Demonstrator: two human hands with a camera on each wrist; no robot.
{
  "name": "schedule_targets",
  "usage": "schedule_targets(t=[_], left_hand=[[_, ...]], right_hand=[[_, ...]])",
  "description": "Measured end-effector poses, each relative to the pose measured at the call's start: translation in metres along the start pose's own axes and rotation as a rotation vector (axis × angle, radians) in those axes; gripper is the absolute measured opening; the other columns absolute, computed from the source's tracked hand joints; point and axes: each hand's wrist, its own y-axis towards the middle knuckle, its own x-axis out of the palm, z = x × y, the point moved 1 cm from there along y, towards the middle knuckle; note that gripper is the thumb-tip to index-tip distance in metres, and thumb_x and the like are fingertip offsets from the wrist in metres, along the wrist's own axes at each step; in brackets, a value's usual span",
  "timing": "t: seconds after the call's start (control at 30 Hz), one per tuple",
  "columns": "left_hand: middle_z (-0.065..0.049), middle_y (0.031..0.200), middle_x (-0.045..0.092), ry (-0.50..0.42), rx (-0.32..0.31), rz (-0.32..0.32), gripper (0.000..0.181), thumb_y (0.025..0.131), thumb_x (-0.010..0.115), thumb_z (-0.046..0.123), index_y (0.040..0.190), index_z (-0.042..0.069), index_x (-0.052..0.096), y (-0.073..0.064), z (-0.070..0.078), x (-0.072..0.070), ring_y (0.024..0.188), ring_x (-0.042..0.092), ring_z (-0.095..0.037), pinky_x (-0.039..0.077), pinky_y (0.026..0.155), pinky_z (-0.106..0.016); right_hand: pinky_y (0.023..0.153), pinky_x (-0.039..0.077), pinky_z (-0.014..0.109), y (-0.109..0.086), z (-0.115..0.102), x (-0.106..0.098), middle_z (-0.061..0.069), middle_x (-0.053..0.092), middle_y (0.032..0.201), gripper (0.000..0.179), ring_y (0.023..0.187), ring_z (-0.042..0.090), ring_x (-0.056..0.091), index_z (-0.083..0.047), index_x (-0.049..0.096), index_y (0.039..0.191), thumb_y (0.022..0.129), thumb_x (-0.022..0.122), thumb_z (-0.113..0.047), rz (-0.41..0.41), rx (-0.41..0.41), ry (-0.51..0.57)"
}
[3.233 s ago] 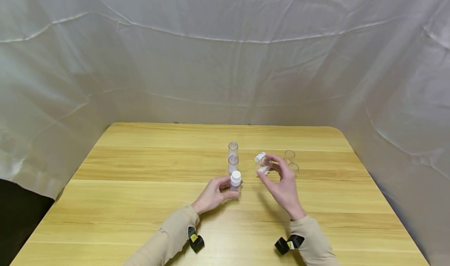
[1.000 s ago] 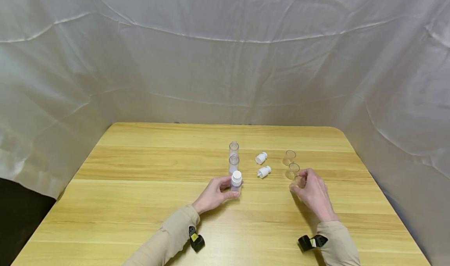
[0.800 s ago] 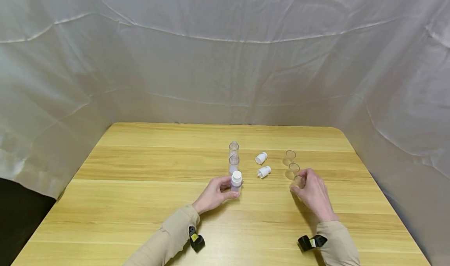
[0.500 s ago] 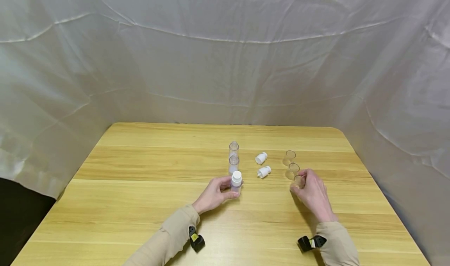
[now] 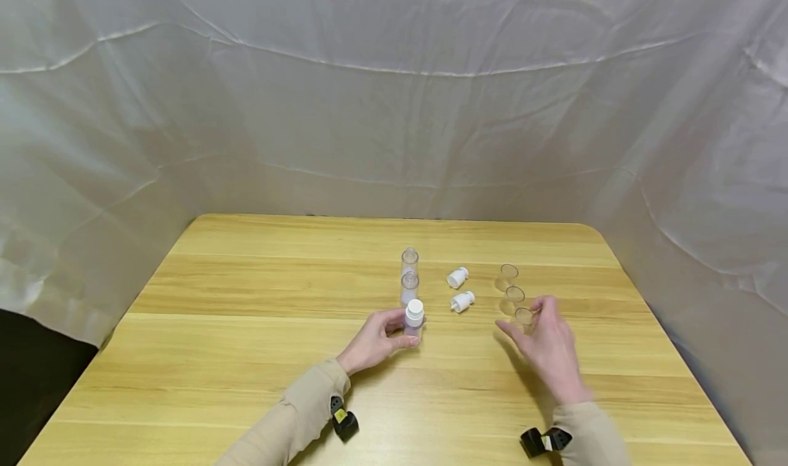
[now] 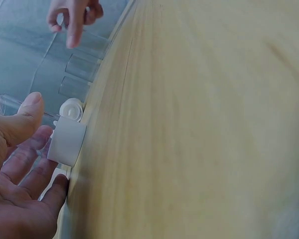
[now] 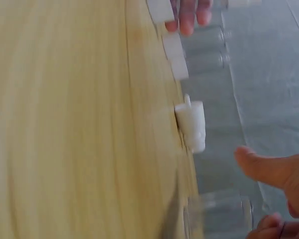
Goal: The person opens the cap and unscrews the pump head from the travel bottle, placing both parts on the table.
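My left hand (image 5: 377, 343) holds a small clear bottle (image 5: 412, 330) topped by a white pump head (image 5: 414, 309); it stands upright at the table's middle. In the left wrist view, its white base (image 6: 67, 141) shows between the thumb and the fingers. On the right, my right hand (image 5: 552, 348) has thumb and fingers spread around a clear cap (image 5: 524, 317), without gripping it. The right wrist view shows that cap (image 7: 220, 217) beside the parted thumb and fingers. Behind it, two more clear caps (image 5: 514, 294) continue the row.
Two clear bottles (image 5: 409, 291) without pump heads stand in line behind the held one. Between bottles and caps, two white pump heads (image 5: 462, 302) lie on their sides on the wooden table (image 5: 258, 302). A pale grey curtain (image 5: 394, 124) hangs around the table.
The right hand carried a clear cap rightward, set it at the front of the cap row, and has now spread its fingers off it. The left hand stays on the bottle.
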Motion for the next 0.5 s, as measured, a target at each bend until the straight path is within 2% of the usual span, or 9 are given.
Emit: schedule_targets(t=[0.1,0.2,0.37,0.5], left_hand=[[-0.023,0.134,0.064,-0.003,0.001,-0.003,0.048,0.091,0.071,0.006,0.135,-0.004,0.057,0.0,0.0,0.0,0.125,0.062,-0.038,0.048,0.113,-0.052],[-0.023,0.135,0.064,-0.005,0.001,-0.004,0.048,0.091,0.071,0.006,0.135,-0.004,0.057,0.001,0.0,0.0,0.125,0.062,-0.038,0.048,0.113,-0.052],[-0.022,0.135,0.064,-0.001,-0.002,-0.002,0.049,0.091,0.071,0.007,0.136,-0.003,0.057,0.001,0.0,0.0,0.125,0.062,-0.038,0.047,0.114,-0.052],[-0.022,0.136,0.064,-0.001,-0.003,-0.001,0.049,0.091,0.071,0.007,0.137,-0.003,0.056,0.0,0.0,0.0,0.126,0.062,-0.038,0.047,0.114,-0.053]], right_hand=[[0.044,0.031,0.018,-0.003,-0.011,0.007,-0.001,0.048,0.057,0.042,0.048,0.003,0.035,-0.004,0.051,0.08,0.072,0.091,-0.017,0.103,-0.162,0.007],[0.04,0.03,0.015,-0.005,-0.023,0.016,-0.008,0.044,0.051,0.039,0.046,-0.005,0.031,-0.011,0.05,0.067,0.074,0.088,-0.014,0.126,-0.27,0.051],[0.039,0.034,0.01,-0.007,-0.044,0.029,-0.009,0.051,0.051,0.024,0.047,-0.009,0.035,-0.011,0.061,0.07,0.081,0.082,-0.008,0.06,-0.349,0.162],[0.044,0.044,0.009,-0.006,-0.06,0.038,-0.002,0.065,0.059,0.009,0.051,-0.007,0.049,-0.007,0.07,0.081,0.084,0.078,-0.004,0.001,-0.429,0.252]])
